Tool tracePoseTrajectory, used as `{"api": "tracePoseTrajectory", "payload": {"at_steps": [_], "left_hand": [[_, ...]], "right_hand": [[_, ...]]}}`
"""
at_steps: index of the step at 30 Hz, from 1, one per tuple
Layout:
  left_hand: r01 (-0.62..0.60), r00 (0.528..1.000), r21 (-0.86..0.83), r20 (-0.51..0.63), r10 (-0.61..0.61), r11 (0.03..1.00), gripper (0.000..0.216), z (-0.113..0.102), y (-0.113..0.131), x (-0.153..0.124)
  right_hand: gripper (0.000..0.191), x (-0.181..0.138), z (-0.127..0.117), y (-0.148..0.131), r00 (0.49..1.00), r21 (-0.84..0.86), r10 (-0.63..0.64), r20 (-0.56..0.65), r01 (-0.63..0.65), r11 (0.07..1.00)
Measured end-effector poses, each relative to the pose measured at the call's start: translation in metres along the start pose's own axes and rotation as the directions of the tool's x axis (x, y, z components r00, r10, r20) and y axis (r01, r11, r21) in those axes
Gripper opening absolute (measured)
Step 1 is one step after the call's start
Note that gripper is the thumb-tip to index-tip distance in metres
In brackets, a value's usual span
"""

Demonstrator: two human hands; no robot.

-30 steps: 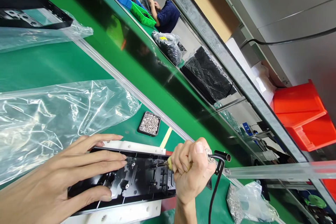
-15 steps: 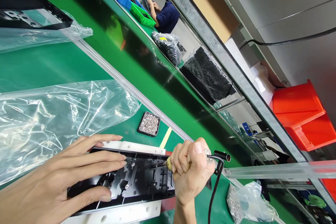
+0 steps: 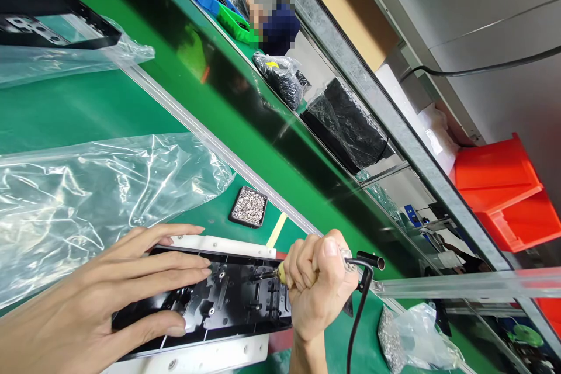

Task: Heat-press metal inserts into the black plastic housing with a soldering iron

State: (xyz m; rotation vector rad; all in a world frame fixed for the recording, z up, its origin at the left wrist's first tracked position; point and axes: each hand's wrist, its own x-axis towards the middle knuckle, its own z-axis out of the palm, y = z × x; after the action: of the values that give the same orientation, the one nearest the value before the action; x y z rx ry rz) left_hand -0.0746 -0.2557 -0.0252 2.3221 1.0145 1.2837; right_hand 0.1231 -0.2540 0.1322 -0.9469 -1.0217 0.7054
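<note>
A black plastic housing [image 3: 236, 298] lies open side up between the white rails of a fixture [image 3: 219, 356]; metal inserts show in some of its posts. Across its left part rests my left hand [image 3: 127, 286], fingers stretched out and spread. My right hand [image 3: 319, 286] is closed in a fist around a corded soldering iron [image 3: 281, 273], whose metal tip points left and down into the housing. Whether the tip touches a post I cannot tell. Just beyond the fixture sits a small black tray [image 3: 249, 207] full of tiny metal inserts.
A clear plastic bag [image 3: 109, 187] spreads over the green bench on the left, with a black frame part [image 3: 56, 17] behind it. A bag of metal pieces [image 3: 412, 336] lies at right. Red bins [image 3: 499, 187] hang above. Across the conveyor works another person [image 3: 280, 26].
</note>
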Motion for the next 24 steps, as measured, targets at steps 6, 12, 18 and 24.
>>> {"api": "tracePoseTrajectory", "payload": {"at_steps": [6,12,18,24], "left_hand": [[-0.03,0.998,-0.015,-0.061,0.029,0.999,0.052,0.049,0.037,-0.022],[-0.006,0.997,-0.038,-0.073,0.003,0.999,0.044,0.044,0.02,-0.008],[0.012,0.998,-0.068,-0.064,-0.017,0.998,0.037,0.031,0.001,-0.006],[0.007,1.0,-0.066,-0.019,-0.008,0.998,0.037,-0.001,-0.012,0.009]], "right_hand": [[0.036,0.001,0.001,0.0,1.0,0.001,0.01,-0.007,-0.01,1.0],[0.038,-0.001,0.002,-0.001,1.0,-0.007,0.008,-0.015,-0.008,1.0],[0.036,-0.002,0.001,-0.001,1.0,0.0,0.007,-0.004,-0.007,1.0],[0.038,0.0,0.001,0.0,1.0,-0.005,-0.008,0.004,0.008,1.0]]}}
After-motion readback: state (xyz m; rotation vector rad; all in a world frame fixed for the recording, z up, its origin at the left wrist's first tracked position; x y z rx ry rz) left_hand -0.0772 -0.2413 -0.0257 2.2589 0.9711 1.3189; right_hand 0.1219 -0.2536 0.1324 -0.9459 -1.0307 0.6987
